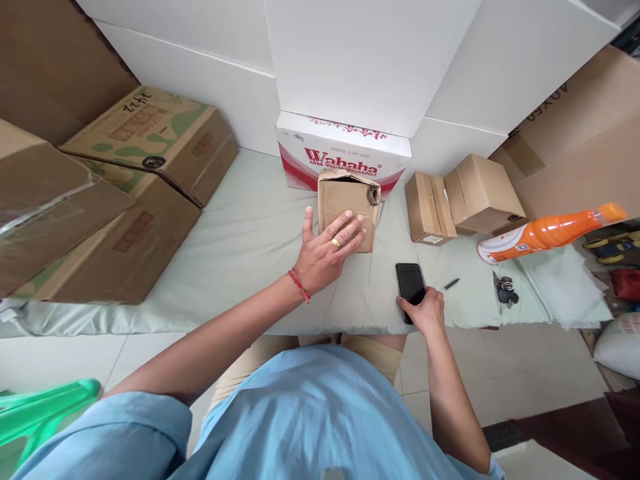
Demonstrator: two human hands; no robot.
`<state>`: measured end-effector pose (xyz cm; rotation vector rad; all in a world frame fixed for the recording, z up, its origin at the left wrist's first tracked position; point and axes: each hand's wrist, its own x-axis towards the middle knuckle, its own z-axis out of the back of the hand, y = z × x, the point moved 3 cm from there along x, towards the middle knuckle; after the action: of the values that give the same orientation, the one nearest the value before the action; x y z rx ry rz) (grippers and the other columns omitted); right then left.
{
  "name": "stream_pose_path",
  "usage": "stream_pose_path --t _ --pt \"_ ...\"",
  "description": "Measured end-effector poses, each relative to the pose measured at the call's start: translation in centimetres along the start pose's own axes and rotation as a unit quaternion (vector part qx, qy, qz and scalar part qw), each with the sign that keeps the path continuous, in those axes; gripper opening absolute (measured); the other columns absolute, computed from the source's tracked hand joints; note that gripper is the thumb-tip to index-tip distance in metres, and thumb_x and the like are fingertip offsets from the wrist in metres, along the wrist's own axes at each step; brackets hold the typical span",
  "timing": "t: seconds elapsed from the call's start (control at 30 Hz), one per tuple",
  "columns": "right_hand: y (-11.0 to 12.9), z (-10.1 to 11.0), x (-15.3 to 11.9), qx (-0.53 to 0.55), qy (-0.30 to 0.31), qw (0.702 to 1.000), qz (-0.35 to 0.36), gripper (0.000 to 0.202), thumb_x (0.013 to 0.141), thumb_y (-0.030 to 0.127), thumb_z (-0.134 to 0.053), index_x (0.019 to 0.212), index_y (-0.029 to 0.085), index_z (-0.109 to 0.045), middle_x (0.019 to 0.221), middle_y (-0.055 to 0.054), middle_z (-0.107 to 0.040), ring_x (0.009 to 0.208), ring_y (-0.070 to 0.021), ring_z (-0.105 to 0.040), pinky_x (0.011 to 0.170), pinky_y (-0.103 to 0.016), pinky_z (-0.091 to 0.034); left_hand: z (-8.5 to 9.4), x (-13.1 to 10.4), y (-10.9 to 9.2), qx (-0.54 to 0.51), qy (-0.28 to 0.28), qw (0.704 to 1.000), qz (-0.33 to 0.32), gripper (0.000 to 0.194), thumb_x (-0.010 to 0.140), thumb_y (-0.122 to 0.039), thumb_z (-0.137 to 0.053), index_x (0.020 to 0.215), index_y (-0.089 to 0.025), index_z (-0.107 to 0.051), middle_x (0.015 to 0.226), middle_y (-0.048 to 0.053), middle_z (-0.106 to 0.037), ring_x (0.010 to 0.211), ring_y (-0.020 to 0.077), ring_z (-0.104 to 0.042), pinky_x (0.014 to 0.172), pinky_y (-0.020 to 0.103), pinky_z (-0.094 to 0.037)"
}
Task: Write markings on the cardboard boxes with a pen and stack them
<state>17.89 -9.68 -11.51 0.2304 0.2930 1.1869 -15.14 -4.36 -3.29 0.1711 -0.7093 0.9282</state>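
While left hand (pixel 327 252) lies flat, fingers spread, grip open, on small cardboard box (pixel 349 208), I see box brown, scuffed, top flap crumpled, dark torn hole at upper right corner. Box stands mid-surface (pixel 240 253), just before red-and-white Wahaha carton (pixel 345 155). Right hand (pixel 426 310) rests on near end of black phone (pixel 410 285), fingers curled over it, not lifting. Pen (pixel 450 285) just beside.

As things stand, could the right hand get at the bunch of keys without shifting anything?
Probably yes. The right hand rests on the phone; only a pen and bare cloth lie between it and the keys.
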Motion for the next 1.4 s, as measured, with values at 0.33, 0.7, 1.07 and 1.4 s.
stream_pose_path --t 0.33,0.7,1.07,1.4 --pt "7.8 4.5 -2.1 0.184 -0.190 0.955 0.136 0.063 0.075 0.053 -0.078 0.123 0.022 -0.050 0.120 -0.013 -0.057 0.119 -0.0332 -0.059 0.108 -0.053 -0.052 -0.4 0.2 -0.1 -0.018 0.059 0.998 0.028 0.060 0.103 -0.005 -0.044 0.158 -0.028 -0.055 0.169 0.014 -0.052 0.166 0.0309 -0.036 0.132 0.073 -0.018" --pt "21.3 6.4 -6.2 0.288 -0.266 0.878 0.274 0.070 0.087 0.051 -0.073 0.139 0.025 -0.035 0.126 -0.013 -0.045 0.117 -0.0314 -0.056 0.096 -0.056 -0.062 -1.1 -0.2 -0.1 -0.038 0.072 0.996 0.047 0.040 0.108 -0.027 -0.049 0.141 -0.030 -0.072 0.155 0.013 -0.067 0.167 0.0345 -0.033 0.134 0.068 -0.015" --pt "21.2 6.5 -6.4 0.311 -0.260 0.874 0.268 0.072 0.087 0.054 -0.073 0.140 0.024 -0.036 0.131 -0.015 -0.044 0.123 -0.0332 -0.056 0.099 -0.057 -0.061 -0.9 -0.7 0.0 -0.022 0.061 0.997 0.050 0.046 0.108 -0.028 -0.051 0.151 -0.032 -0.065 0.161 0.013 -0.062 0.165 0.0357 -0.038 0.133 0.068 -0.015" --pt "10.0 1.6 -2.6 0.117 -0.125 0.980 0.097 0.071 0.077 0.048 -0.078 0.133 0.019 -0.045 0.130 -0.018 -0.052 0.116 -0.0372 -0.063 0.093 -0.051 -0.059 1.5 -5.8 2.4 -0.016 -0.077 0.985 0.151 0.068 0.093 -0.016 -0.067 0.157 -0.036 -0.056 0.186 0.009 -0.014 0.173 0.0431 -0.004 0.132 0.073 -0.027"
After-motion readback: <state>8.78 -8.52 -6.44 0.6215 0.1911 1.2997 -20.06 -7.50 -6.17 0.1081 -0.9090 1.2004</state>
